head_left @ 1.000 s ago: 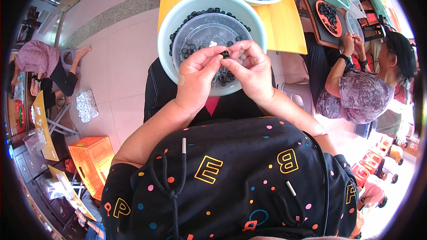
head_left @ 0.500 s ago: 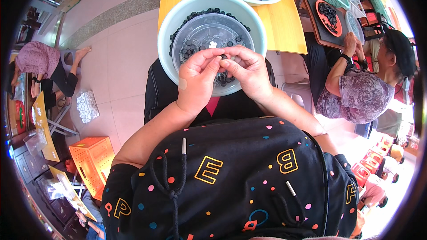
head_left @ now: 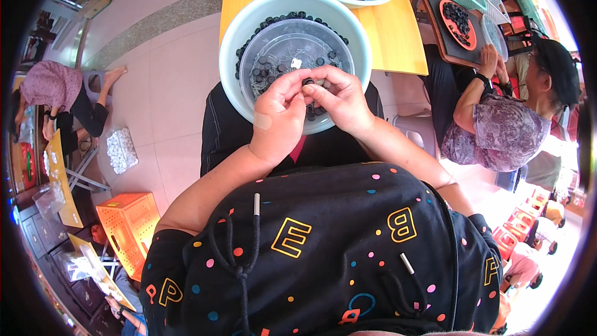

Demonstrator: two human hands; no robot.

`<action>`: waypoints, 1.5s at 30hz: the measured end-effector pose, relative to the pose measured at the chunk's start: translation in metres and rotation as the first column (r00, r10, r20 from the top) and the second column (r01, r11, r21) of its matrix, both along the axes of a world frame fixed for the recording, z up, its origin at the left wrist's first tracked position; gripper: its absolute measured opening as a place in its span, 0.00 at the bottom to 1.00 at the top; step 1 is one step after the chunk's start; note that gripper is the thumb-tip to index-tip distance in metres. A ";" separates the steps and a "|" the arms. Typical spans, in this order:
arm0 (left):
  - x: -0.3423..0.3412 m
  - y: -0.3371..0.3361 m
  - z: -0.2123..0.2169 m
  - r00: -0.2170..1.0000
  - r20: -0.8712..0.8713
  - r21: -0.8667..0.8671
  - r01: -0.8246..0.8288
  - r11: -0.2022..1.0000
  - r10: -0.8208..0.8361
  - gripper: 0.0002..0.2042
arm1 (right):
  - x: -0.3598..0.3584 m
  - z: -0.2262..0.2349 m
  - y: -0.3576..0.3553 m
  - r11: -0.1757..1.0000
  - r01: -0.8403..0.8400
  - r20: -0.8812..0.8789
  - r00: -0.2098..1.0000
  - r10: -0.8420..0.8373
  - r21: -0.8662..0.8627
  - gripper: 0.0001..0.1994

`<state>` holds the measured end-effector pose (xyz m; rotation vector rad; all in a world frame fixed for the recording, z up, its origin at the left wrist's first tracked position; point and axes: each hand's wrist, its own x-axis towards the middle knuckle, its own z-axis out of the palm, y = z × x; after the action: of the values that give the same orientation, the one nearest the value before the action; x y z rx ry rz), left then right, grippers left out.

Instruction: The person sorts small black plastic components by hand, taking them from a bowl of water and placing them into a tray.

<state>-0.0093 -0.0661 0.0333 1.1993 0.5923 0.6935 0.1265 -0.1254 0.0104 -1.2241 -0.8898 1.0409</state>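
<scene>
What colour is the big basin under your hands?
Pale blue-green basin, seen in the head view, holding a clear tub and small black pieces.

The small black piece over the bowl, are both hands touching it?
Touching. The head view shows the left hand and right hand meeting fingertip to fingertip, pinching the small black piece between them above the clear tub.
</scene>
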 end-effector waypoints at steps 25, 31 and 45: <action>-0.057 0.084 -0.036 0.854 -0.351 0.544 -0.147 0.826 0.383 0.11 | 0.062 0.008 0.062 0.988 -0.069 0.598 0.789 0.141 -0.141 0.06; -0.059 0.090 -0.043 0.849 -0.343 0.537 -0.173 0.825 0.402 0.11 | 0.005 -0.015 0.035 0.951 -0.229 0.931 0.250 0.266 -0.210 0.02; -0.056 0.080 -0.044 0.821 -0.424 0.851 0.217 0.478 0.382 0.08 | 0.005 -0.026 0.026 0.991 -0.132 0.987 0.153 0.042 -0.022 0.03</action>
<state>-0.0653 0.0140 -0.0104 2.4640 0.8300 0.7421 0.1311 -0.0993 -0.0158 -1.8151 -2.0416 0.0552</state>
